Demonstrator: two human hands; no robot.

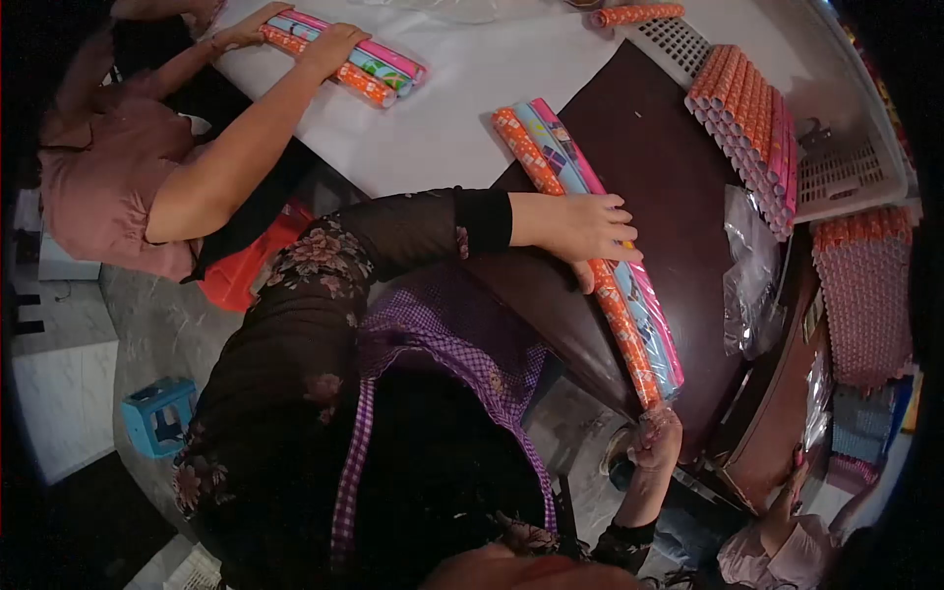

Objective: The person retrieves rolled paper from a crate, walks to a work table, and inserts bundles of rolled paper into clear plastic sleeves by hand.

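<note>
A long bundle of orange, light blue and pink patterned rolls [537, 155] in clear plastic lies slantwise on the dark brown table surface [678, 187]. Across its middle lies my left hand [590, 231], thumb on the near side and fingers over the far side, holding it. At the bundle's lower end my right hand [657, 438] is closed on the gathered clear plastic wrap [657, 413].
At the upper left a co-worker's hands hold a similar bundle [379, 74] on the white surface [393, 147]. Stacked orange and pink rolls [737, 118] stand by a white crate [846, 202] at right. Another person [777, 551] is at the lower right; a blue stool [160, 418] stands lower left.
</note>
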